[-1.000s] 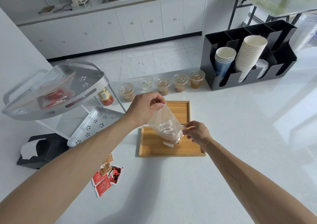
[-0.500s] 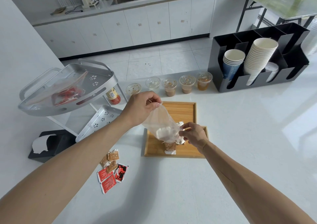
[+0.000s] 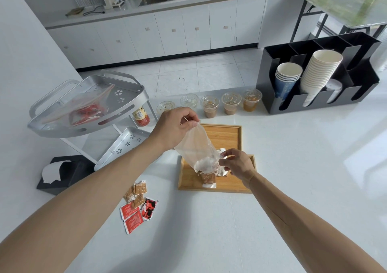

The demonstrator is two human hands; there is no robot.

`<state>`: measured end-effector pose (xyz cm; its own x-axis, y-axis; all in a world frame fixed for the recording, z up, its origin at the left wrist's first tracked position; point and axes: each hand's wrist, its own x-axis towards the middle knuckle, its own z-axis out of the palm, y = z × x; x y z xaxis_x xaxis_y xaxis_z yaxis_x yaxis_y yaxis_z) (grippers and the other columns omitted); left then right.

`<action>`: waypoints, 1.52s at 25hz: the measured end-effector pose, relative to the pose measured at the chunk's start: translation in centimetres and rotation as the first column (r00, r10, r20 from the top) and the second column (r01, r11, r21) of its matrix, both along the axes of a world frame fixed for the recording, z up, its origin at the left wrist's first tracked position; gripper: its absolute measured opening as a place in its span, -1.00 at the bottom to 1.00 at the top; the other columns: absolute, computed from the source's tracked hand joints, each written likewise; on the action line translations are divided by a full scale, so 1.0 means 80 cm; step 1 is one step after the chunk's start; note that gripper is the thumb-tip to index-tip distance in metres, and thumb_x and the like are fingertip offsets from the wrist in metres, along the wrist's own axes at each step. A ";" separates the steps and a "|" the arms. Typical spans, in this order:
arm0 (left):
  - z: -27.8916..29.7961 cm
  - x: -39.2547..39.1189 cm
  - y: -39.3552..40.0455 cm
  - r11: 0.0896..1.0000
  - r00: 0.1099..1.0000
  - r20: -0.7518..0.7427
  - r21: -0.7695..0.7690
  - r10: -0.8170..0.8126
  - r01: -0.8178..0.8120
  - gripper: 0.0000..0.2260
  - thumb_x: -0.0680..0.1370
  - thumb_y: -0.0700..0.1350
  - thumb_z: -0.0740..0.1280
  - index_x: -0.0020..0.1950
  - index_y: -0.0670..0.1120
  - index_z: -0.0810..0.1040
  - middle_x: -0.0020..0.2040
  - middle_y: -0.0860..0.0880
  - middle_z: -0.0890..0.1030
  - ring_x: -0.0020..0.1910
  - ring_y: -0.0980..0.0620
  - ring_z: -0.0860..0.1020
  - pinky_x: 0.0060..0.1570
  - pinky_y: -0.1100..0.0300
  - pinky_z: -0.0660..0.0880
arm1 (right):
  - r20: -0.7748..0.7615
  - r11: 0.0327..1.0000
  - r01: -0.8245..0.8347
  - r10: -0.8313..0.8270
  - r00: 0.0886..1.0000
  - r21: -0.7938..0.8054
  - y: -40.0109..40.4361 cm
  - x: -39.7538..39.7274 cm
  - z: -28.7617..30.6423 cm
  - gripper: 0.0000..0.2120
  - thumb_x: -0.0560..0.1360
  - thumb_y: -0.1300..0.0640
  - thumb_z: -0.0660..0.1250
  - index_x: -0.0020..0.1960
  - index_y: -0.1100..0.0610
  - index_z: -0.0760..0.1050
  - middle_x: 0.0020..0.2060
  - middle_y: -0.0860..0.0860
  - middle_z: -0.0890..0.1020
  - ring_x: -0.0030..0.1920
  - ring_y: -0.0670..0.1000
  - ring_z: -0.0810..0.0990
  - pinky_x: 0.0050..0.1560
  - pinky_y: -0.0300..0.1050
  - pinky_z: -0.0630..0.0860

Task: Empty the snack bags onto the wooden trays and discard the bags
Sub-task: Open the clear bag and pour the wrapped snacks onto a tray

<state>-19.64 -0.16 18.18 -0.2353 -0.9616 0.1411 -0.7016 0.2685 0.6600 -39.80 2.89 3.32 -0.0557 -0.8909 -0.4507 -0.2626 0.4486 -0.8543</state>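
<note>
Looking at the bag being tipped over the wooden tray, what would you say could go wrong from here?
1. The clear plastic bag hangs over the near wooden tray's left part; wrapped snacks sliding out might bounce over its low rim onto the white counter.
2. Some white packets remain in the bag's low end near the right hand, so they may jam there.
3. The left hand pinches only the top corner, so the film could slip.

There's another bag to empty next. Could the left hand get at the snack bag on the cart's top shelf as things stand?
Probably not yet: the left hand is pinching the clear bag over the wooden tray. The snack bag lies uncovered on the cart's top shelf.
</note>
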 end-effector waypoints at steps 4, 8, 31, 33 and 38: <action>0.006 0.001 0.001 1.000 1.000 0.002 -0.022 -0.005 0.005 -0.93 0.50 -0.21 0.42 -0.10 -0.05 0.63 -0.26 0.21 0.55 -0.32 0.38 0.48 -0.24 0.58 0.33 | 0.007 1.000 0.005 -0.005 1.000 -0.021 0.002 0.001 0.006 -0.85 0.46 0.22 0.44 0.02 0.13 0.56 -0.15 0.13 0.71 -0.32 -0.04 0.55 -0.37 -0.18 0.46; 0.012 0.004 0.008 1.000 1.000 -0.023 -0.027 0.006 -0.007 -0.90 0.50 -0.23 0.42 -0.12 -0.02 0.61 -0.27 0.19 0.55 -0.33 0.35 0.47 -0.25 0.55 0.34 | 0.012 0.999 0.023 -0.022 1.000 -0.045 0.005 0.000 0.013 -0.86 0.46 0.22 0.45 -0.02 0.10 0.56 -0.19 0.09 0.69 -0.33 -0.04 0.55 -0.36 -0.16 0.47; 0.017 0.029 0.079 0.978 0.956 -0.223 -0.046 0.188 -0.203 -0.90 0.52 -0.26 0.39 -0.09 -0.07 0.60 -0.24 0.12 0.58 -0.26 0.17 0.52 -0.19 0.48 0.44 | -0.073 0.974 -0.007 -0.010 0.997 -0.226 0.038 -0.019 0.061 -0.77 0.46 0.20 0.42 0.09 0.01 0.61 -0.16 0.07 0.68 -0.27 -0.01 0.56 -0.26 -0.12 0.50; 0.000 0.041 0.096 0.962 0.925 -0.273 0.005 0.264 -0.273 -0.91 0.53 -0.27 0.38 -0.06 -0.09 0.60 -0.23 0.07 0.58 -0.26 0.12 0.54 -0.16 0.43 0.47 | -0.085 0.974 -0.041 0.023 0.996 -0.222 0.044 -0.017 0.060 -0.88 0.47 0.16 0.43 0.00 0.05 0.65 -0.23 0.01 0.65 -0.26 -0.02 0.54 -0.22 -0.08 0.50; -0.051 0.091 0.158 0.853 0.794 -0.313 0.204 0.521 -0.480 -0.87 0.53 -0.19 0.40 0.07 -0.07 0.63 -0.16 0.03 0.62 -0.26 0.11 0.57 -0.19 0.22 0.47 | -0.076 0.960 -0.196 0.185 0.980 -0.198 0.063 0.004 0.054 -0.88 0.49 0.06 0.42 -0.07 0.11 0.59 -0.21 -0.03 0.63 -0.22 -0.03 0.55 -0.20 -0.12 0.47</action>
